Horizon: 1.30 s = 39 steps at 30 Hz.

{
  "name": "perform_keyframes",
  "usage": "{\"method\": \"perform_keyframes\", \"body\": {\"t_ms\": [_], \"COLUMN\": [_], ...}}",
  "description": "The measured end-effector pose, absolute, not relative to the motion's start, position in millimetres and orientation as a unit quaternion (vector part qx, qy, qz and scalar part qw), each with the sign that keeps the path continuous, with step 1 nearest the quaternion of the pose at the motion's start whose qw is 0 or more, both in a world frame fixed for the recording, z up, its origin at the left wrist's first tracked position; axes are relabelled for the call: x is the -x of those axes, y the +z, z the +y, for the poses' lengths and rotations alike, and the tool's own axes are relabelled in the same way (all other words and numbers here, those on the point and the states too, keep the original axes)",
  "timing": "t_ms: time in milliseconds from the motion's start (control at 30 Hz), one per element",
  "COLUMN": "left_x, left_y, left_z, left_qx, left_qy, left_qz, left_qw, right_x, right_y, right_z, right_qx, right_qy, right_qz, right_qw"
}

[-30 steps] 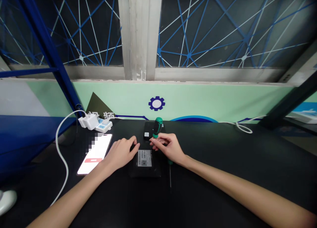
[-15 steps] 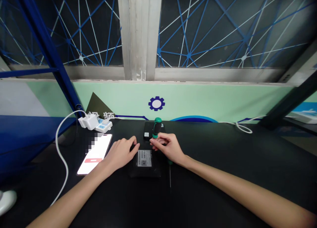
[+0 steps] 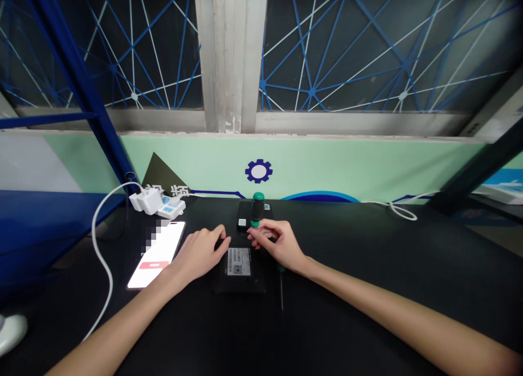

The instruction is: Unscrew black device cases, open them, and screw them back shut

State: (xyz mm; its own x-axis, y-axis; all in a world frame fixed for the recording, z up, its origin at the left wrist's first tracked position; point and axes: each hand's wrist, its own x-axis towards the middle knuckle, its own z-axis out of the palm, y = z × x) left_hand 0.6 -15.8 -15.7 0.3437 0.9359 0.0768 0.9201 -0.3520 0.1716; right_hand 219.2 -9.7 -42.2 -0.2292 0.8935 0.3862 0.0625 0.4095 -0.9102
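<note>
My left hand (image 3: 200,253) is curled over the left edge of a flat black device (image 3: 241,280), which has a white label on top. My right hand (image 3: 278,246) pinches the lower end of a screwdriver with a black-and-green handle (image 3: 257,207). That handle stands upright on a second black device (image 3: 245,215) behind the first. A thin metal shaft (image 3: 281,291) with a green collar lies on the table, its upper end hidden under my right wrist. The screwdriver's tip is hidden by my fingers.
A lit smartphone (image 3: 155,254) lies left of my left hand. Behind it stand a white charger (image 3: 147,201) and a power strip (image 3: 171,207). A white cable (image 3: 98,250) curves along the left of the black table (image 3: 368,278), and a green wall panel (image 3: 310,166) rises behind.
The screwdriver handle has swung from leaning right to upright. Both hands have stayed nearly in place.
</note>
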Motion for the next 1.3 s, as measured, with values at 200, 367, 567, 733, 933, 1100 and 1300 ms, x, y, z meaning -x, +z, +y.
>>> {"method": "perform_keyframes", "body": {"t_ms": [200, 367, 567, 733, 933, 1100, 1300], "left_x": [-0.1, 0.3, 1.6, 2.0, 2.1, 1.1, -0.2], "left_y": [-19.0, -19.1, -21.2, -21.7, -21.9, -19.1, -16.8], "left_z": [-15.4, -15.3, -14.3, -14.2, -13.1, -14.1, -15.9], "left_qx": [-0.818, -0.819, -0.823, -0.827, -0.827, -0.827, -0.824], "left_qy": [0.082, 0.085, 0.087, 0.091, 0.081, 0.081, 0.085], "left_qz": [0.568, 0.566, 0.560, 0.554, 0.554, 0.555, 0.559], "left_qw": [0.044, 0.041, 0.038, 0.037, 0.037, 0.037, 0.045], "right_x": [-219.4, -220.2, -219.5, -218.9, -218.5, -219.4, -220.3], "right_y": [-44.1, -46.2, -44.3, -45.5, -44.8, -40.0, -44.5], "right_z": [-8.4, -7.4, -9.1, -8.6, -7.6, -11.2, -9.4], "right_qx": [0.362, 0.368, 0.371, 0.383, 0.379, 0.359, 0.351], "right_qy": [0.404, 0.393, 0.386, 0.378, 0.383, 0.392, 0.392], "right_qz": [-0.668, -0.668, -0.665, -0.662, -0.657, -0.668, -0.669], "right_qw": [0.509, 0.513, 0.520, 0.521, 0.527, 0.522, 0.526]}}
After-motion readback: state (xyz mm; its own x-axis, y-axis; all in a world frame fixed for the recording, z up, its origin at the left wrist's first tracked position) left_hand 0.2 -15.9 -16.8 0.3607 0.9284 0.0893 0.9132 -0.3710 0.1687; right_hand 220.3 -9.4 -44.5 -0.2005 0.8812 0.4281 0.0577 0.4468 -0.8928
